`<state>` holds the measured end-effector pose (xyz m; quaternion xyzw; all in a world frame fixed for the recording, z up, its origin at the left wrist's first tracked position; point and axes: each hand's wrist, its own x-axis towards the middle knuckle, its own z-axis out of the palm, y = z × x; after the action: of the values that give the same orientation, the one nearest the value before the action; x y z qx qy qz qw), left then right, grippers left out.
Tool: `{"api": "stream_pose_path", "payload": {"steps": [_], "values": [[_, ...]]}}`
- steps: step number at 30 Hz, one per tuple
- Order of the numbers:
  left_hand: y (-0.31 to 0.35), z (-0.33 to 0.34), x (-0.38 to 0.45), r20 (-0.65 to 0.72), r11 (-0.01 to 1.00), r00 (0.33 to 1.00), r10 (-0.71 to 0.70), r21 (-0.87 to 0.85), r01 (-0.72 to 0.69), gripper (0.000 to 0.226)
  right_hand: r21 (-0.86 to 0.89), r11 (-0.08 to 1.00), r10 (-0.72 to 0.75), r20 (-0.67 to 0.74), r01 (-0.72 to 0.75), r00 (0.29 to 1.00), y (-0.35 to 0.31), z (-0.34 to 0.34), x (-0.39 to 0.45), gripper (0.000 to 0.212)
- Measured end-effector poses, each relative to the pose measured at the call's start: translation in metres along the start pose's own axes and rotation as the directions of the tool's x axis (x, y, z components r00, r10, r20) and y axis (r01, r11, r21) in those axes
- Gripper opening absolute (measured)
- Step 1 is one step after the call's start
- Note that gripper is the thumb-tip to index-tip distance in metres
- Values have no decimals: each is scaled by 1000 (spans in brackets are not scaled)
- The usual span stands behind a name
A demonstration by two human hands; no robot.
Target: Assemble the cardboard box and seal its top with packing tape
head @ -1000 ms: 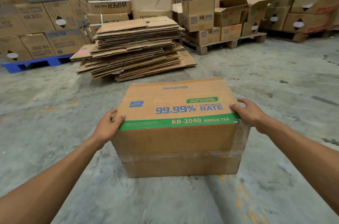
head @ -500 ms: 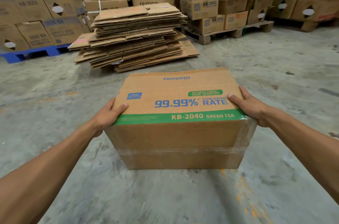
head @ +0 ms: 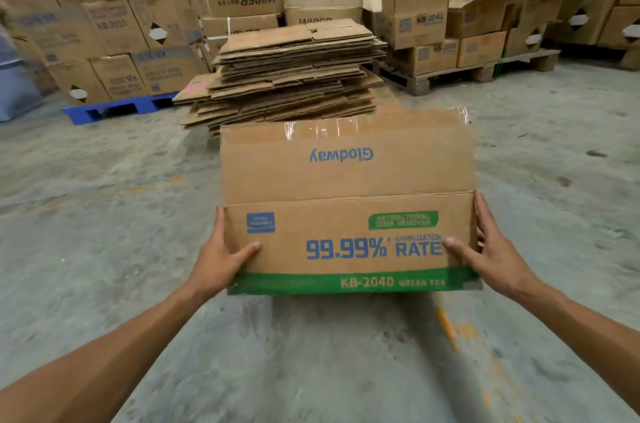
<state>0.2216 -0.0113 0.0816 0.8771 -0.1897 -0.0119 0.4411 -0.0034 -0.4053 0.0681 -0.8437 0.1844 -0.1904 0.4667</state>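
The brown cardboard box (head: 346,180) printed "99.99% RATE" and "KB-2040 GREEN TEA" is lifted off the floor and tipped so its printed side faces me. One long flap stands up above the printed panel, with shiny clear tape along its far edge. My left hand (head: 221,258) grips the box's left side, thumb across the front. On the right side my right hand (head: 485,249) holds it the same way, thumb near the word "RATE". The taped face seen earlier is hidden. No tape roll is in view.
A tall pile of flattened cardboard (head: 291,73) lies on the concrete floor just behind the box. Stacked cartons on a blue pallet (head: 114,107) fill the left; open cartons on a wooden pallet (head: 460,71) stand at the right. Orange marks (head: 450,329) streak the floor.
The box has been raised off the floor and rotated toward me; the taped face has swung out of sight and a flap now stands above. Both hands slid lower on its sides.
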Motion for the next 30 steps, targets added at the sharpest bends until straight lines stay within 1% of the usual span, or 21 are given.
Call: {"api": "stream_pose_path", "payload": {"steps": [3, 5, 7, 9, 11, 15, 17, 19, 20, 22, 24, 25, 26, 27, 28, 30], "values": [[-31, 3, -10, 30, 1000, 999, -23, 12, 23, 123, -78, 997, 17, -33, -20, 999, 10, 11, -4, 103], [-33, 12, -20, 13, 998, 1000, -13, 55, 12, 124, -121, 991, 46, -52, -52, 998, 14, 9, -5, 105], [-27, 21, -33, -6, 996, 1000, 1, 89, -1, 121, -150, 987, 51, -39, -56, 998, 19, 7, -5, 108], [-24, 26, -40, 2, 996, 1000, -6, 85, 6, 119, -136, 990, 45, -24, -47, 999, 21, 6, -4, 108], [-29, 28, -37, 12, 996, 1000, -20, 86, 19, 118, -83, 996, 34, -6, -34, 999, 18, 8, -4, 103], [-37, 31, -24, -23, 990, 991, -134, 44, 135, 116, -25, 997, 72, 35, -71, 997, 10, 18, -9, 86], [-38, 36, -24, -46, 981, 980, -191, 36, 193, 113, -29, 994, 109, 41, -108, 993, 10, 23, -9, 83], [-36, 41, -24, -38, 967, 967, -252, 24, 253, 103, -25, 982, 188, 54, -187, 981, 11, 28, -7, 81], [-36, 45, -25, -30, 956, 957, -290, 42, 291, 98, -19, 968, 252, 81, -251, 964, 10, 29, -5, 79], [-38, 57, -25, 10, 919, 920, -392, 47, 391, 91, -20, 905, 421, 177, -424, 890, 6, 31, -4, 73], [-37, 69, -32, 81, 855, 851, -519, 47, 517, 94, -72, 838, 540, 252, -541, 803, 2, 34, -5, 74], [-32, 72, -36, 112, 830, 823, -557, 45, 556, 97, -94, 819, 569, 259, -567, 780, -2, 36, -6, 75], [-37, 76, -34, 116, 822, 814, -570, 51, 568, 98, -103, 813, 578, 260, -573, 774, -1, 38, -5, 75], [-29, 74, -38, 118, 808, 801, -587, 34, 588, 96, -97, 807, 587, 249, -583, 771, -4, 41, -6, 72], [-32, 76, -36, 93, 807, 802, -591, 36, 590, 92, -91, 800, 595, 247, -593, 765, -6, 46, -6, 69], [-28, 84, -34, 102, 799, 793, -601, 31, 601, 81, -94, 765, 635, 276, -637, 721, -13, 60, -8, 59]]}}
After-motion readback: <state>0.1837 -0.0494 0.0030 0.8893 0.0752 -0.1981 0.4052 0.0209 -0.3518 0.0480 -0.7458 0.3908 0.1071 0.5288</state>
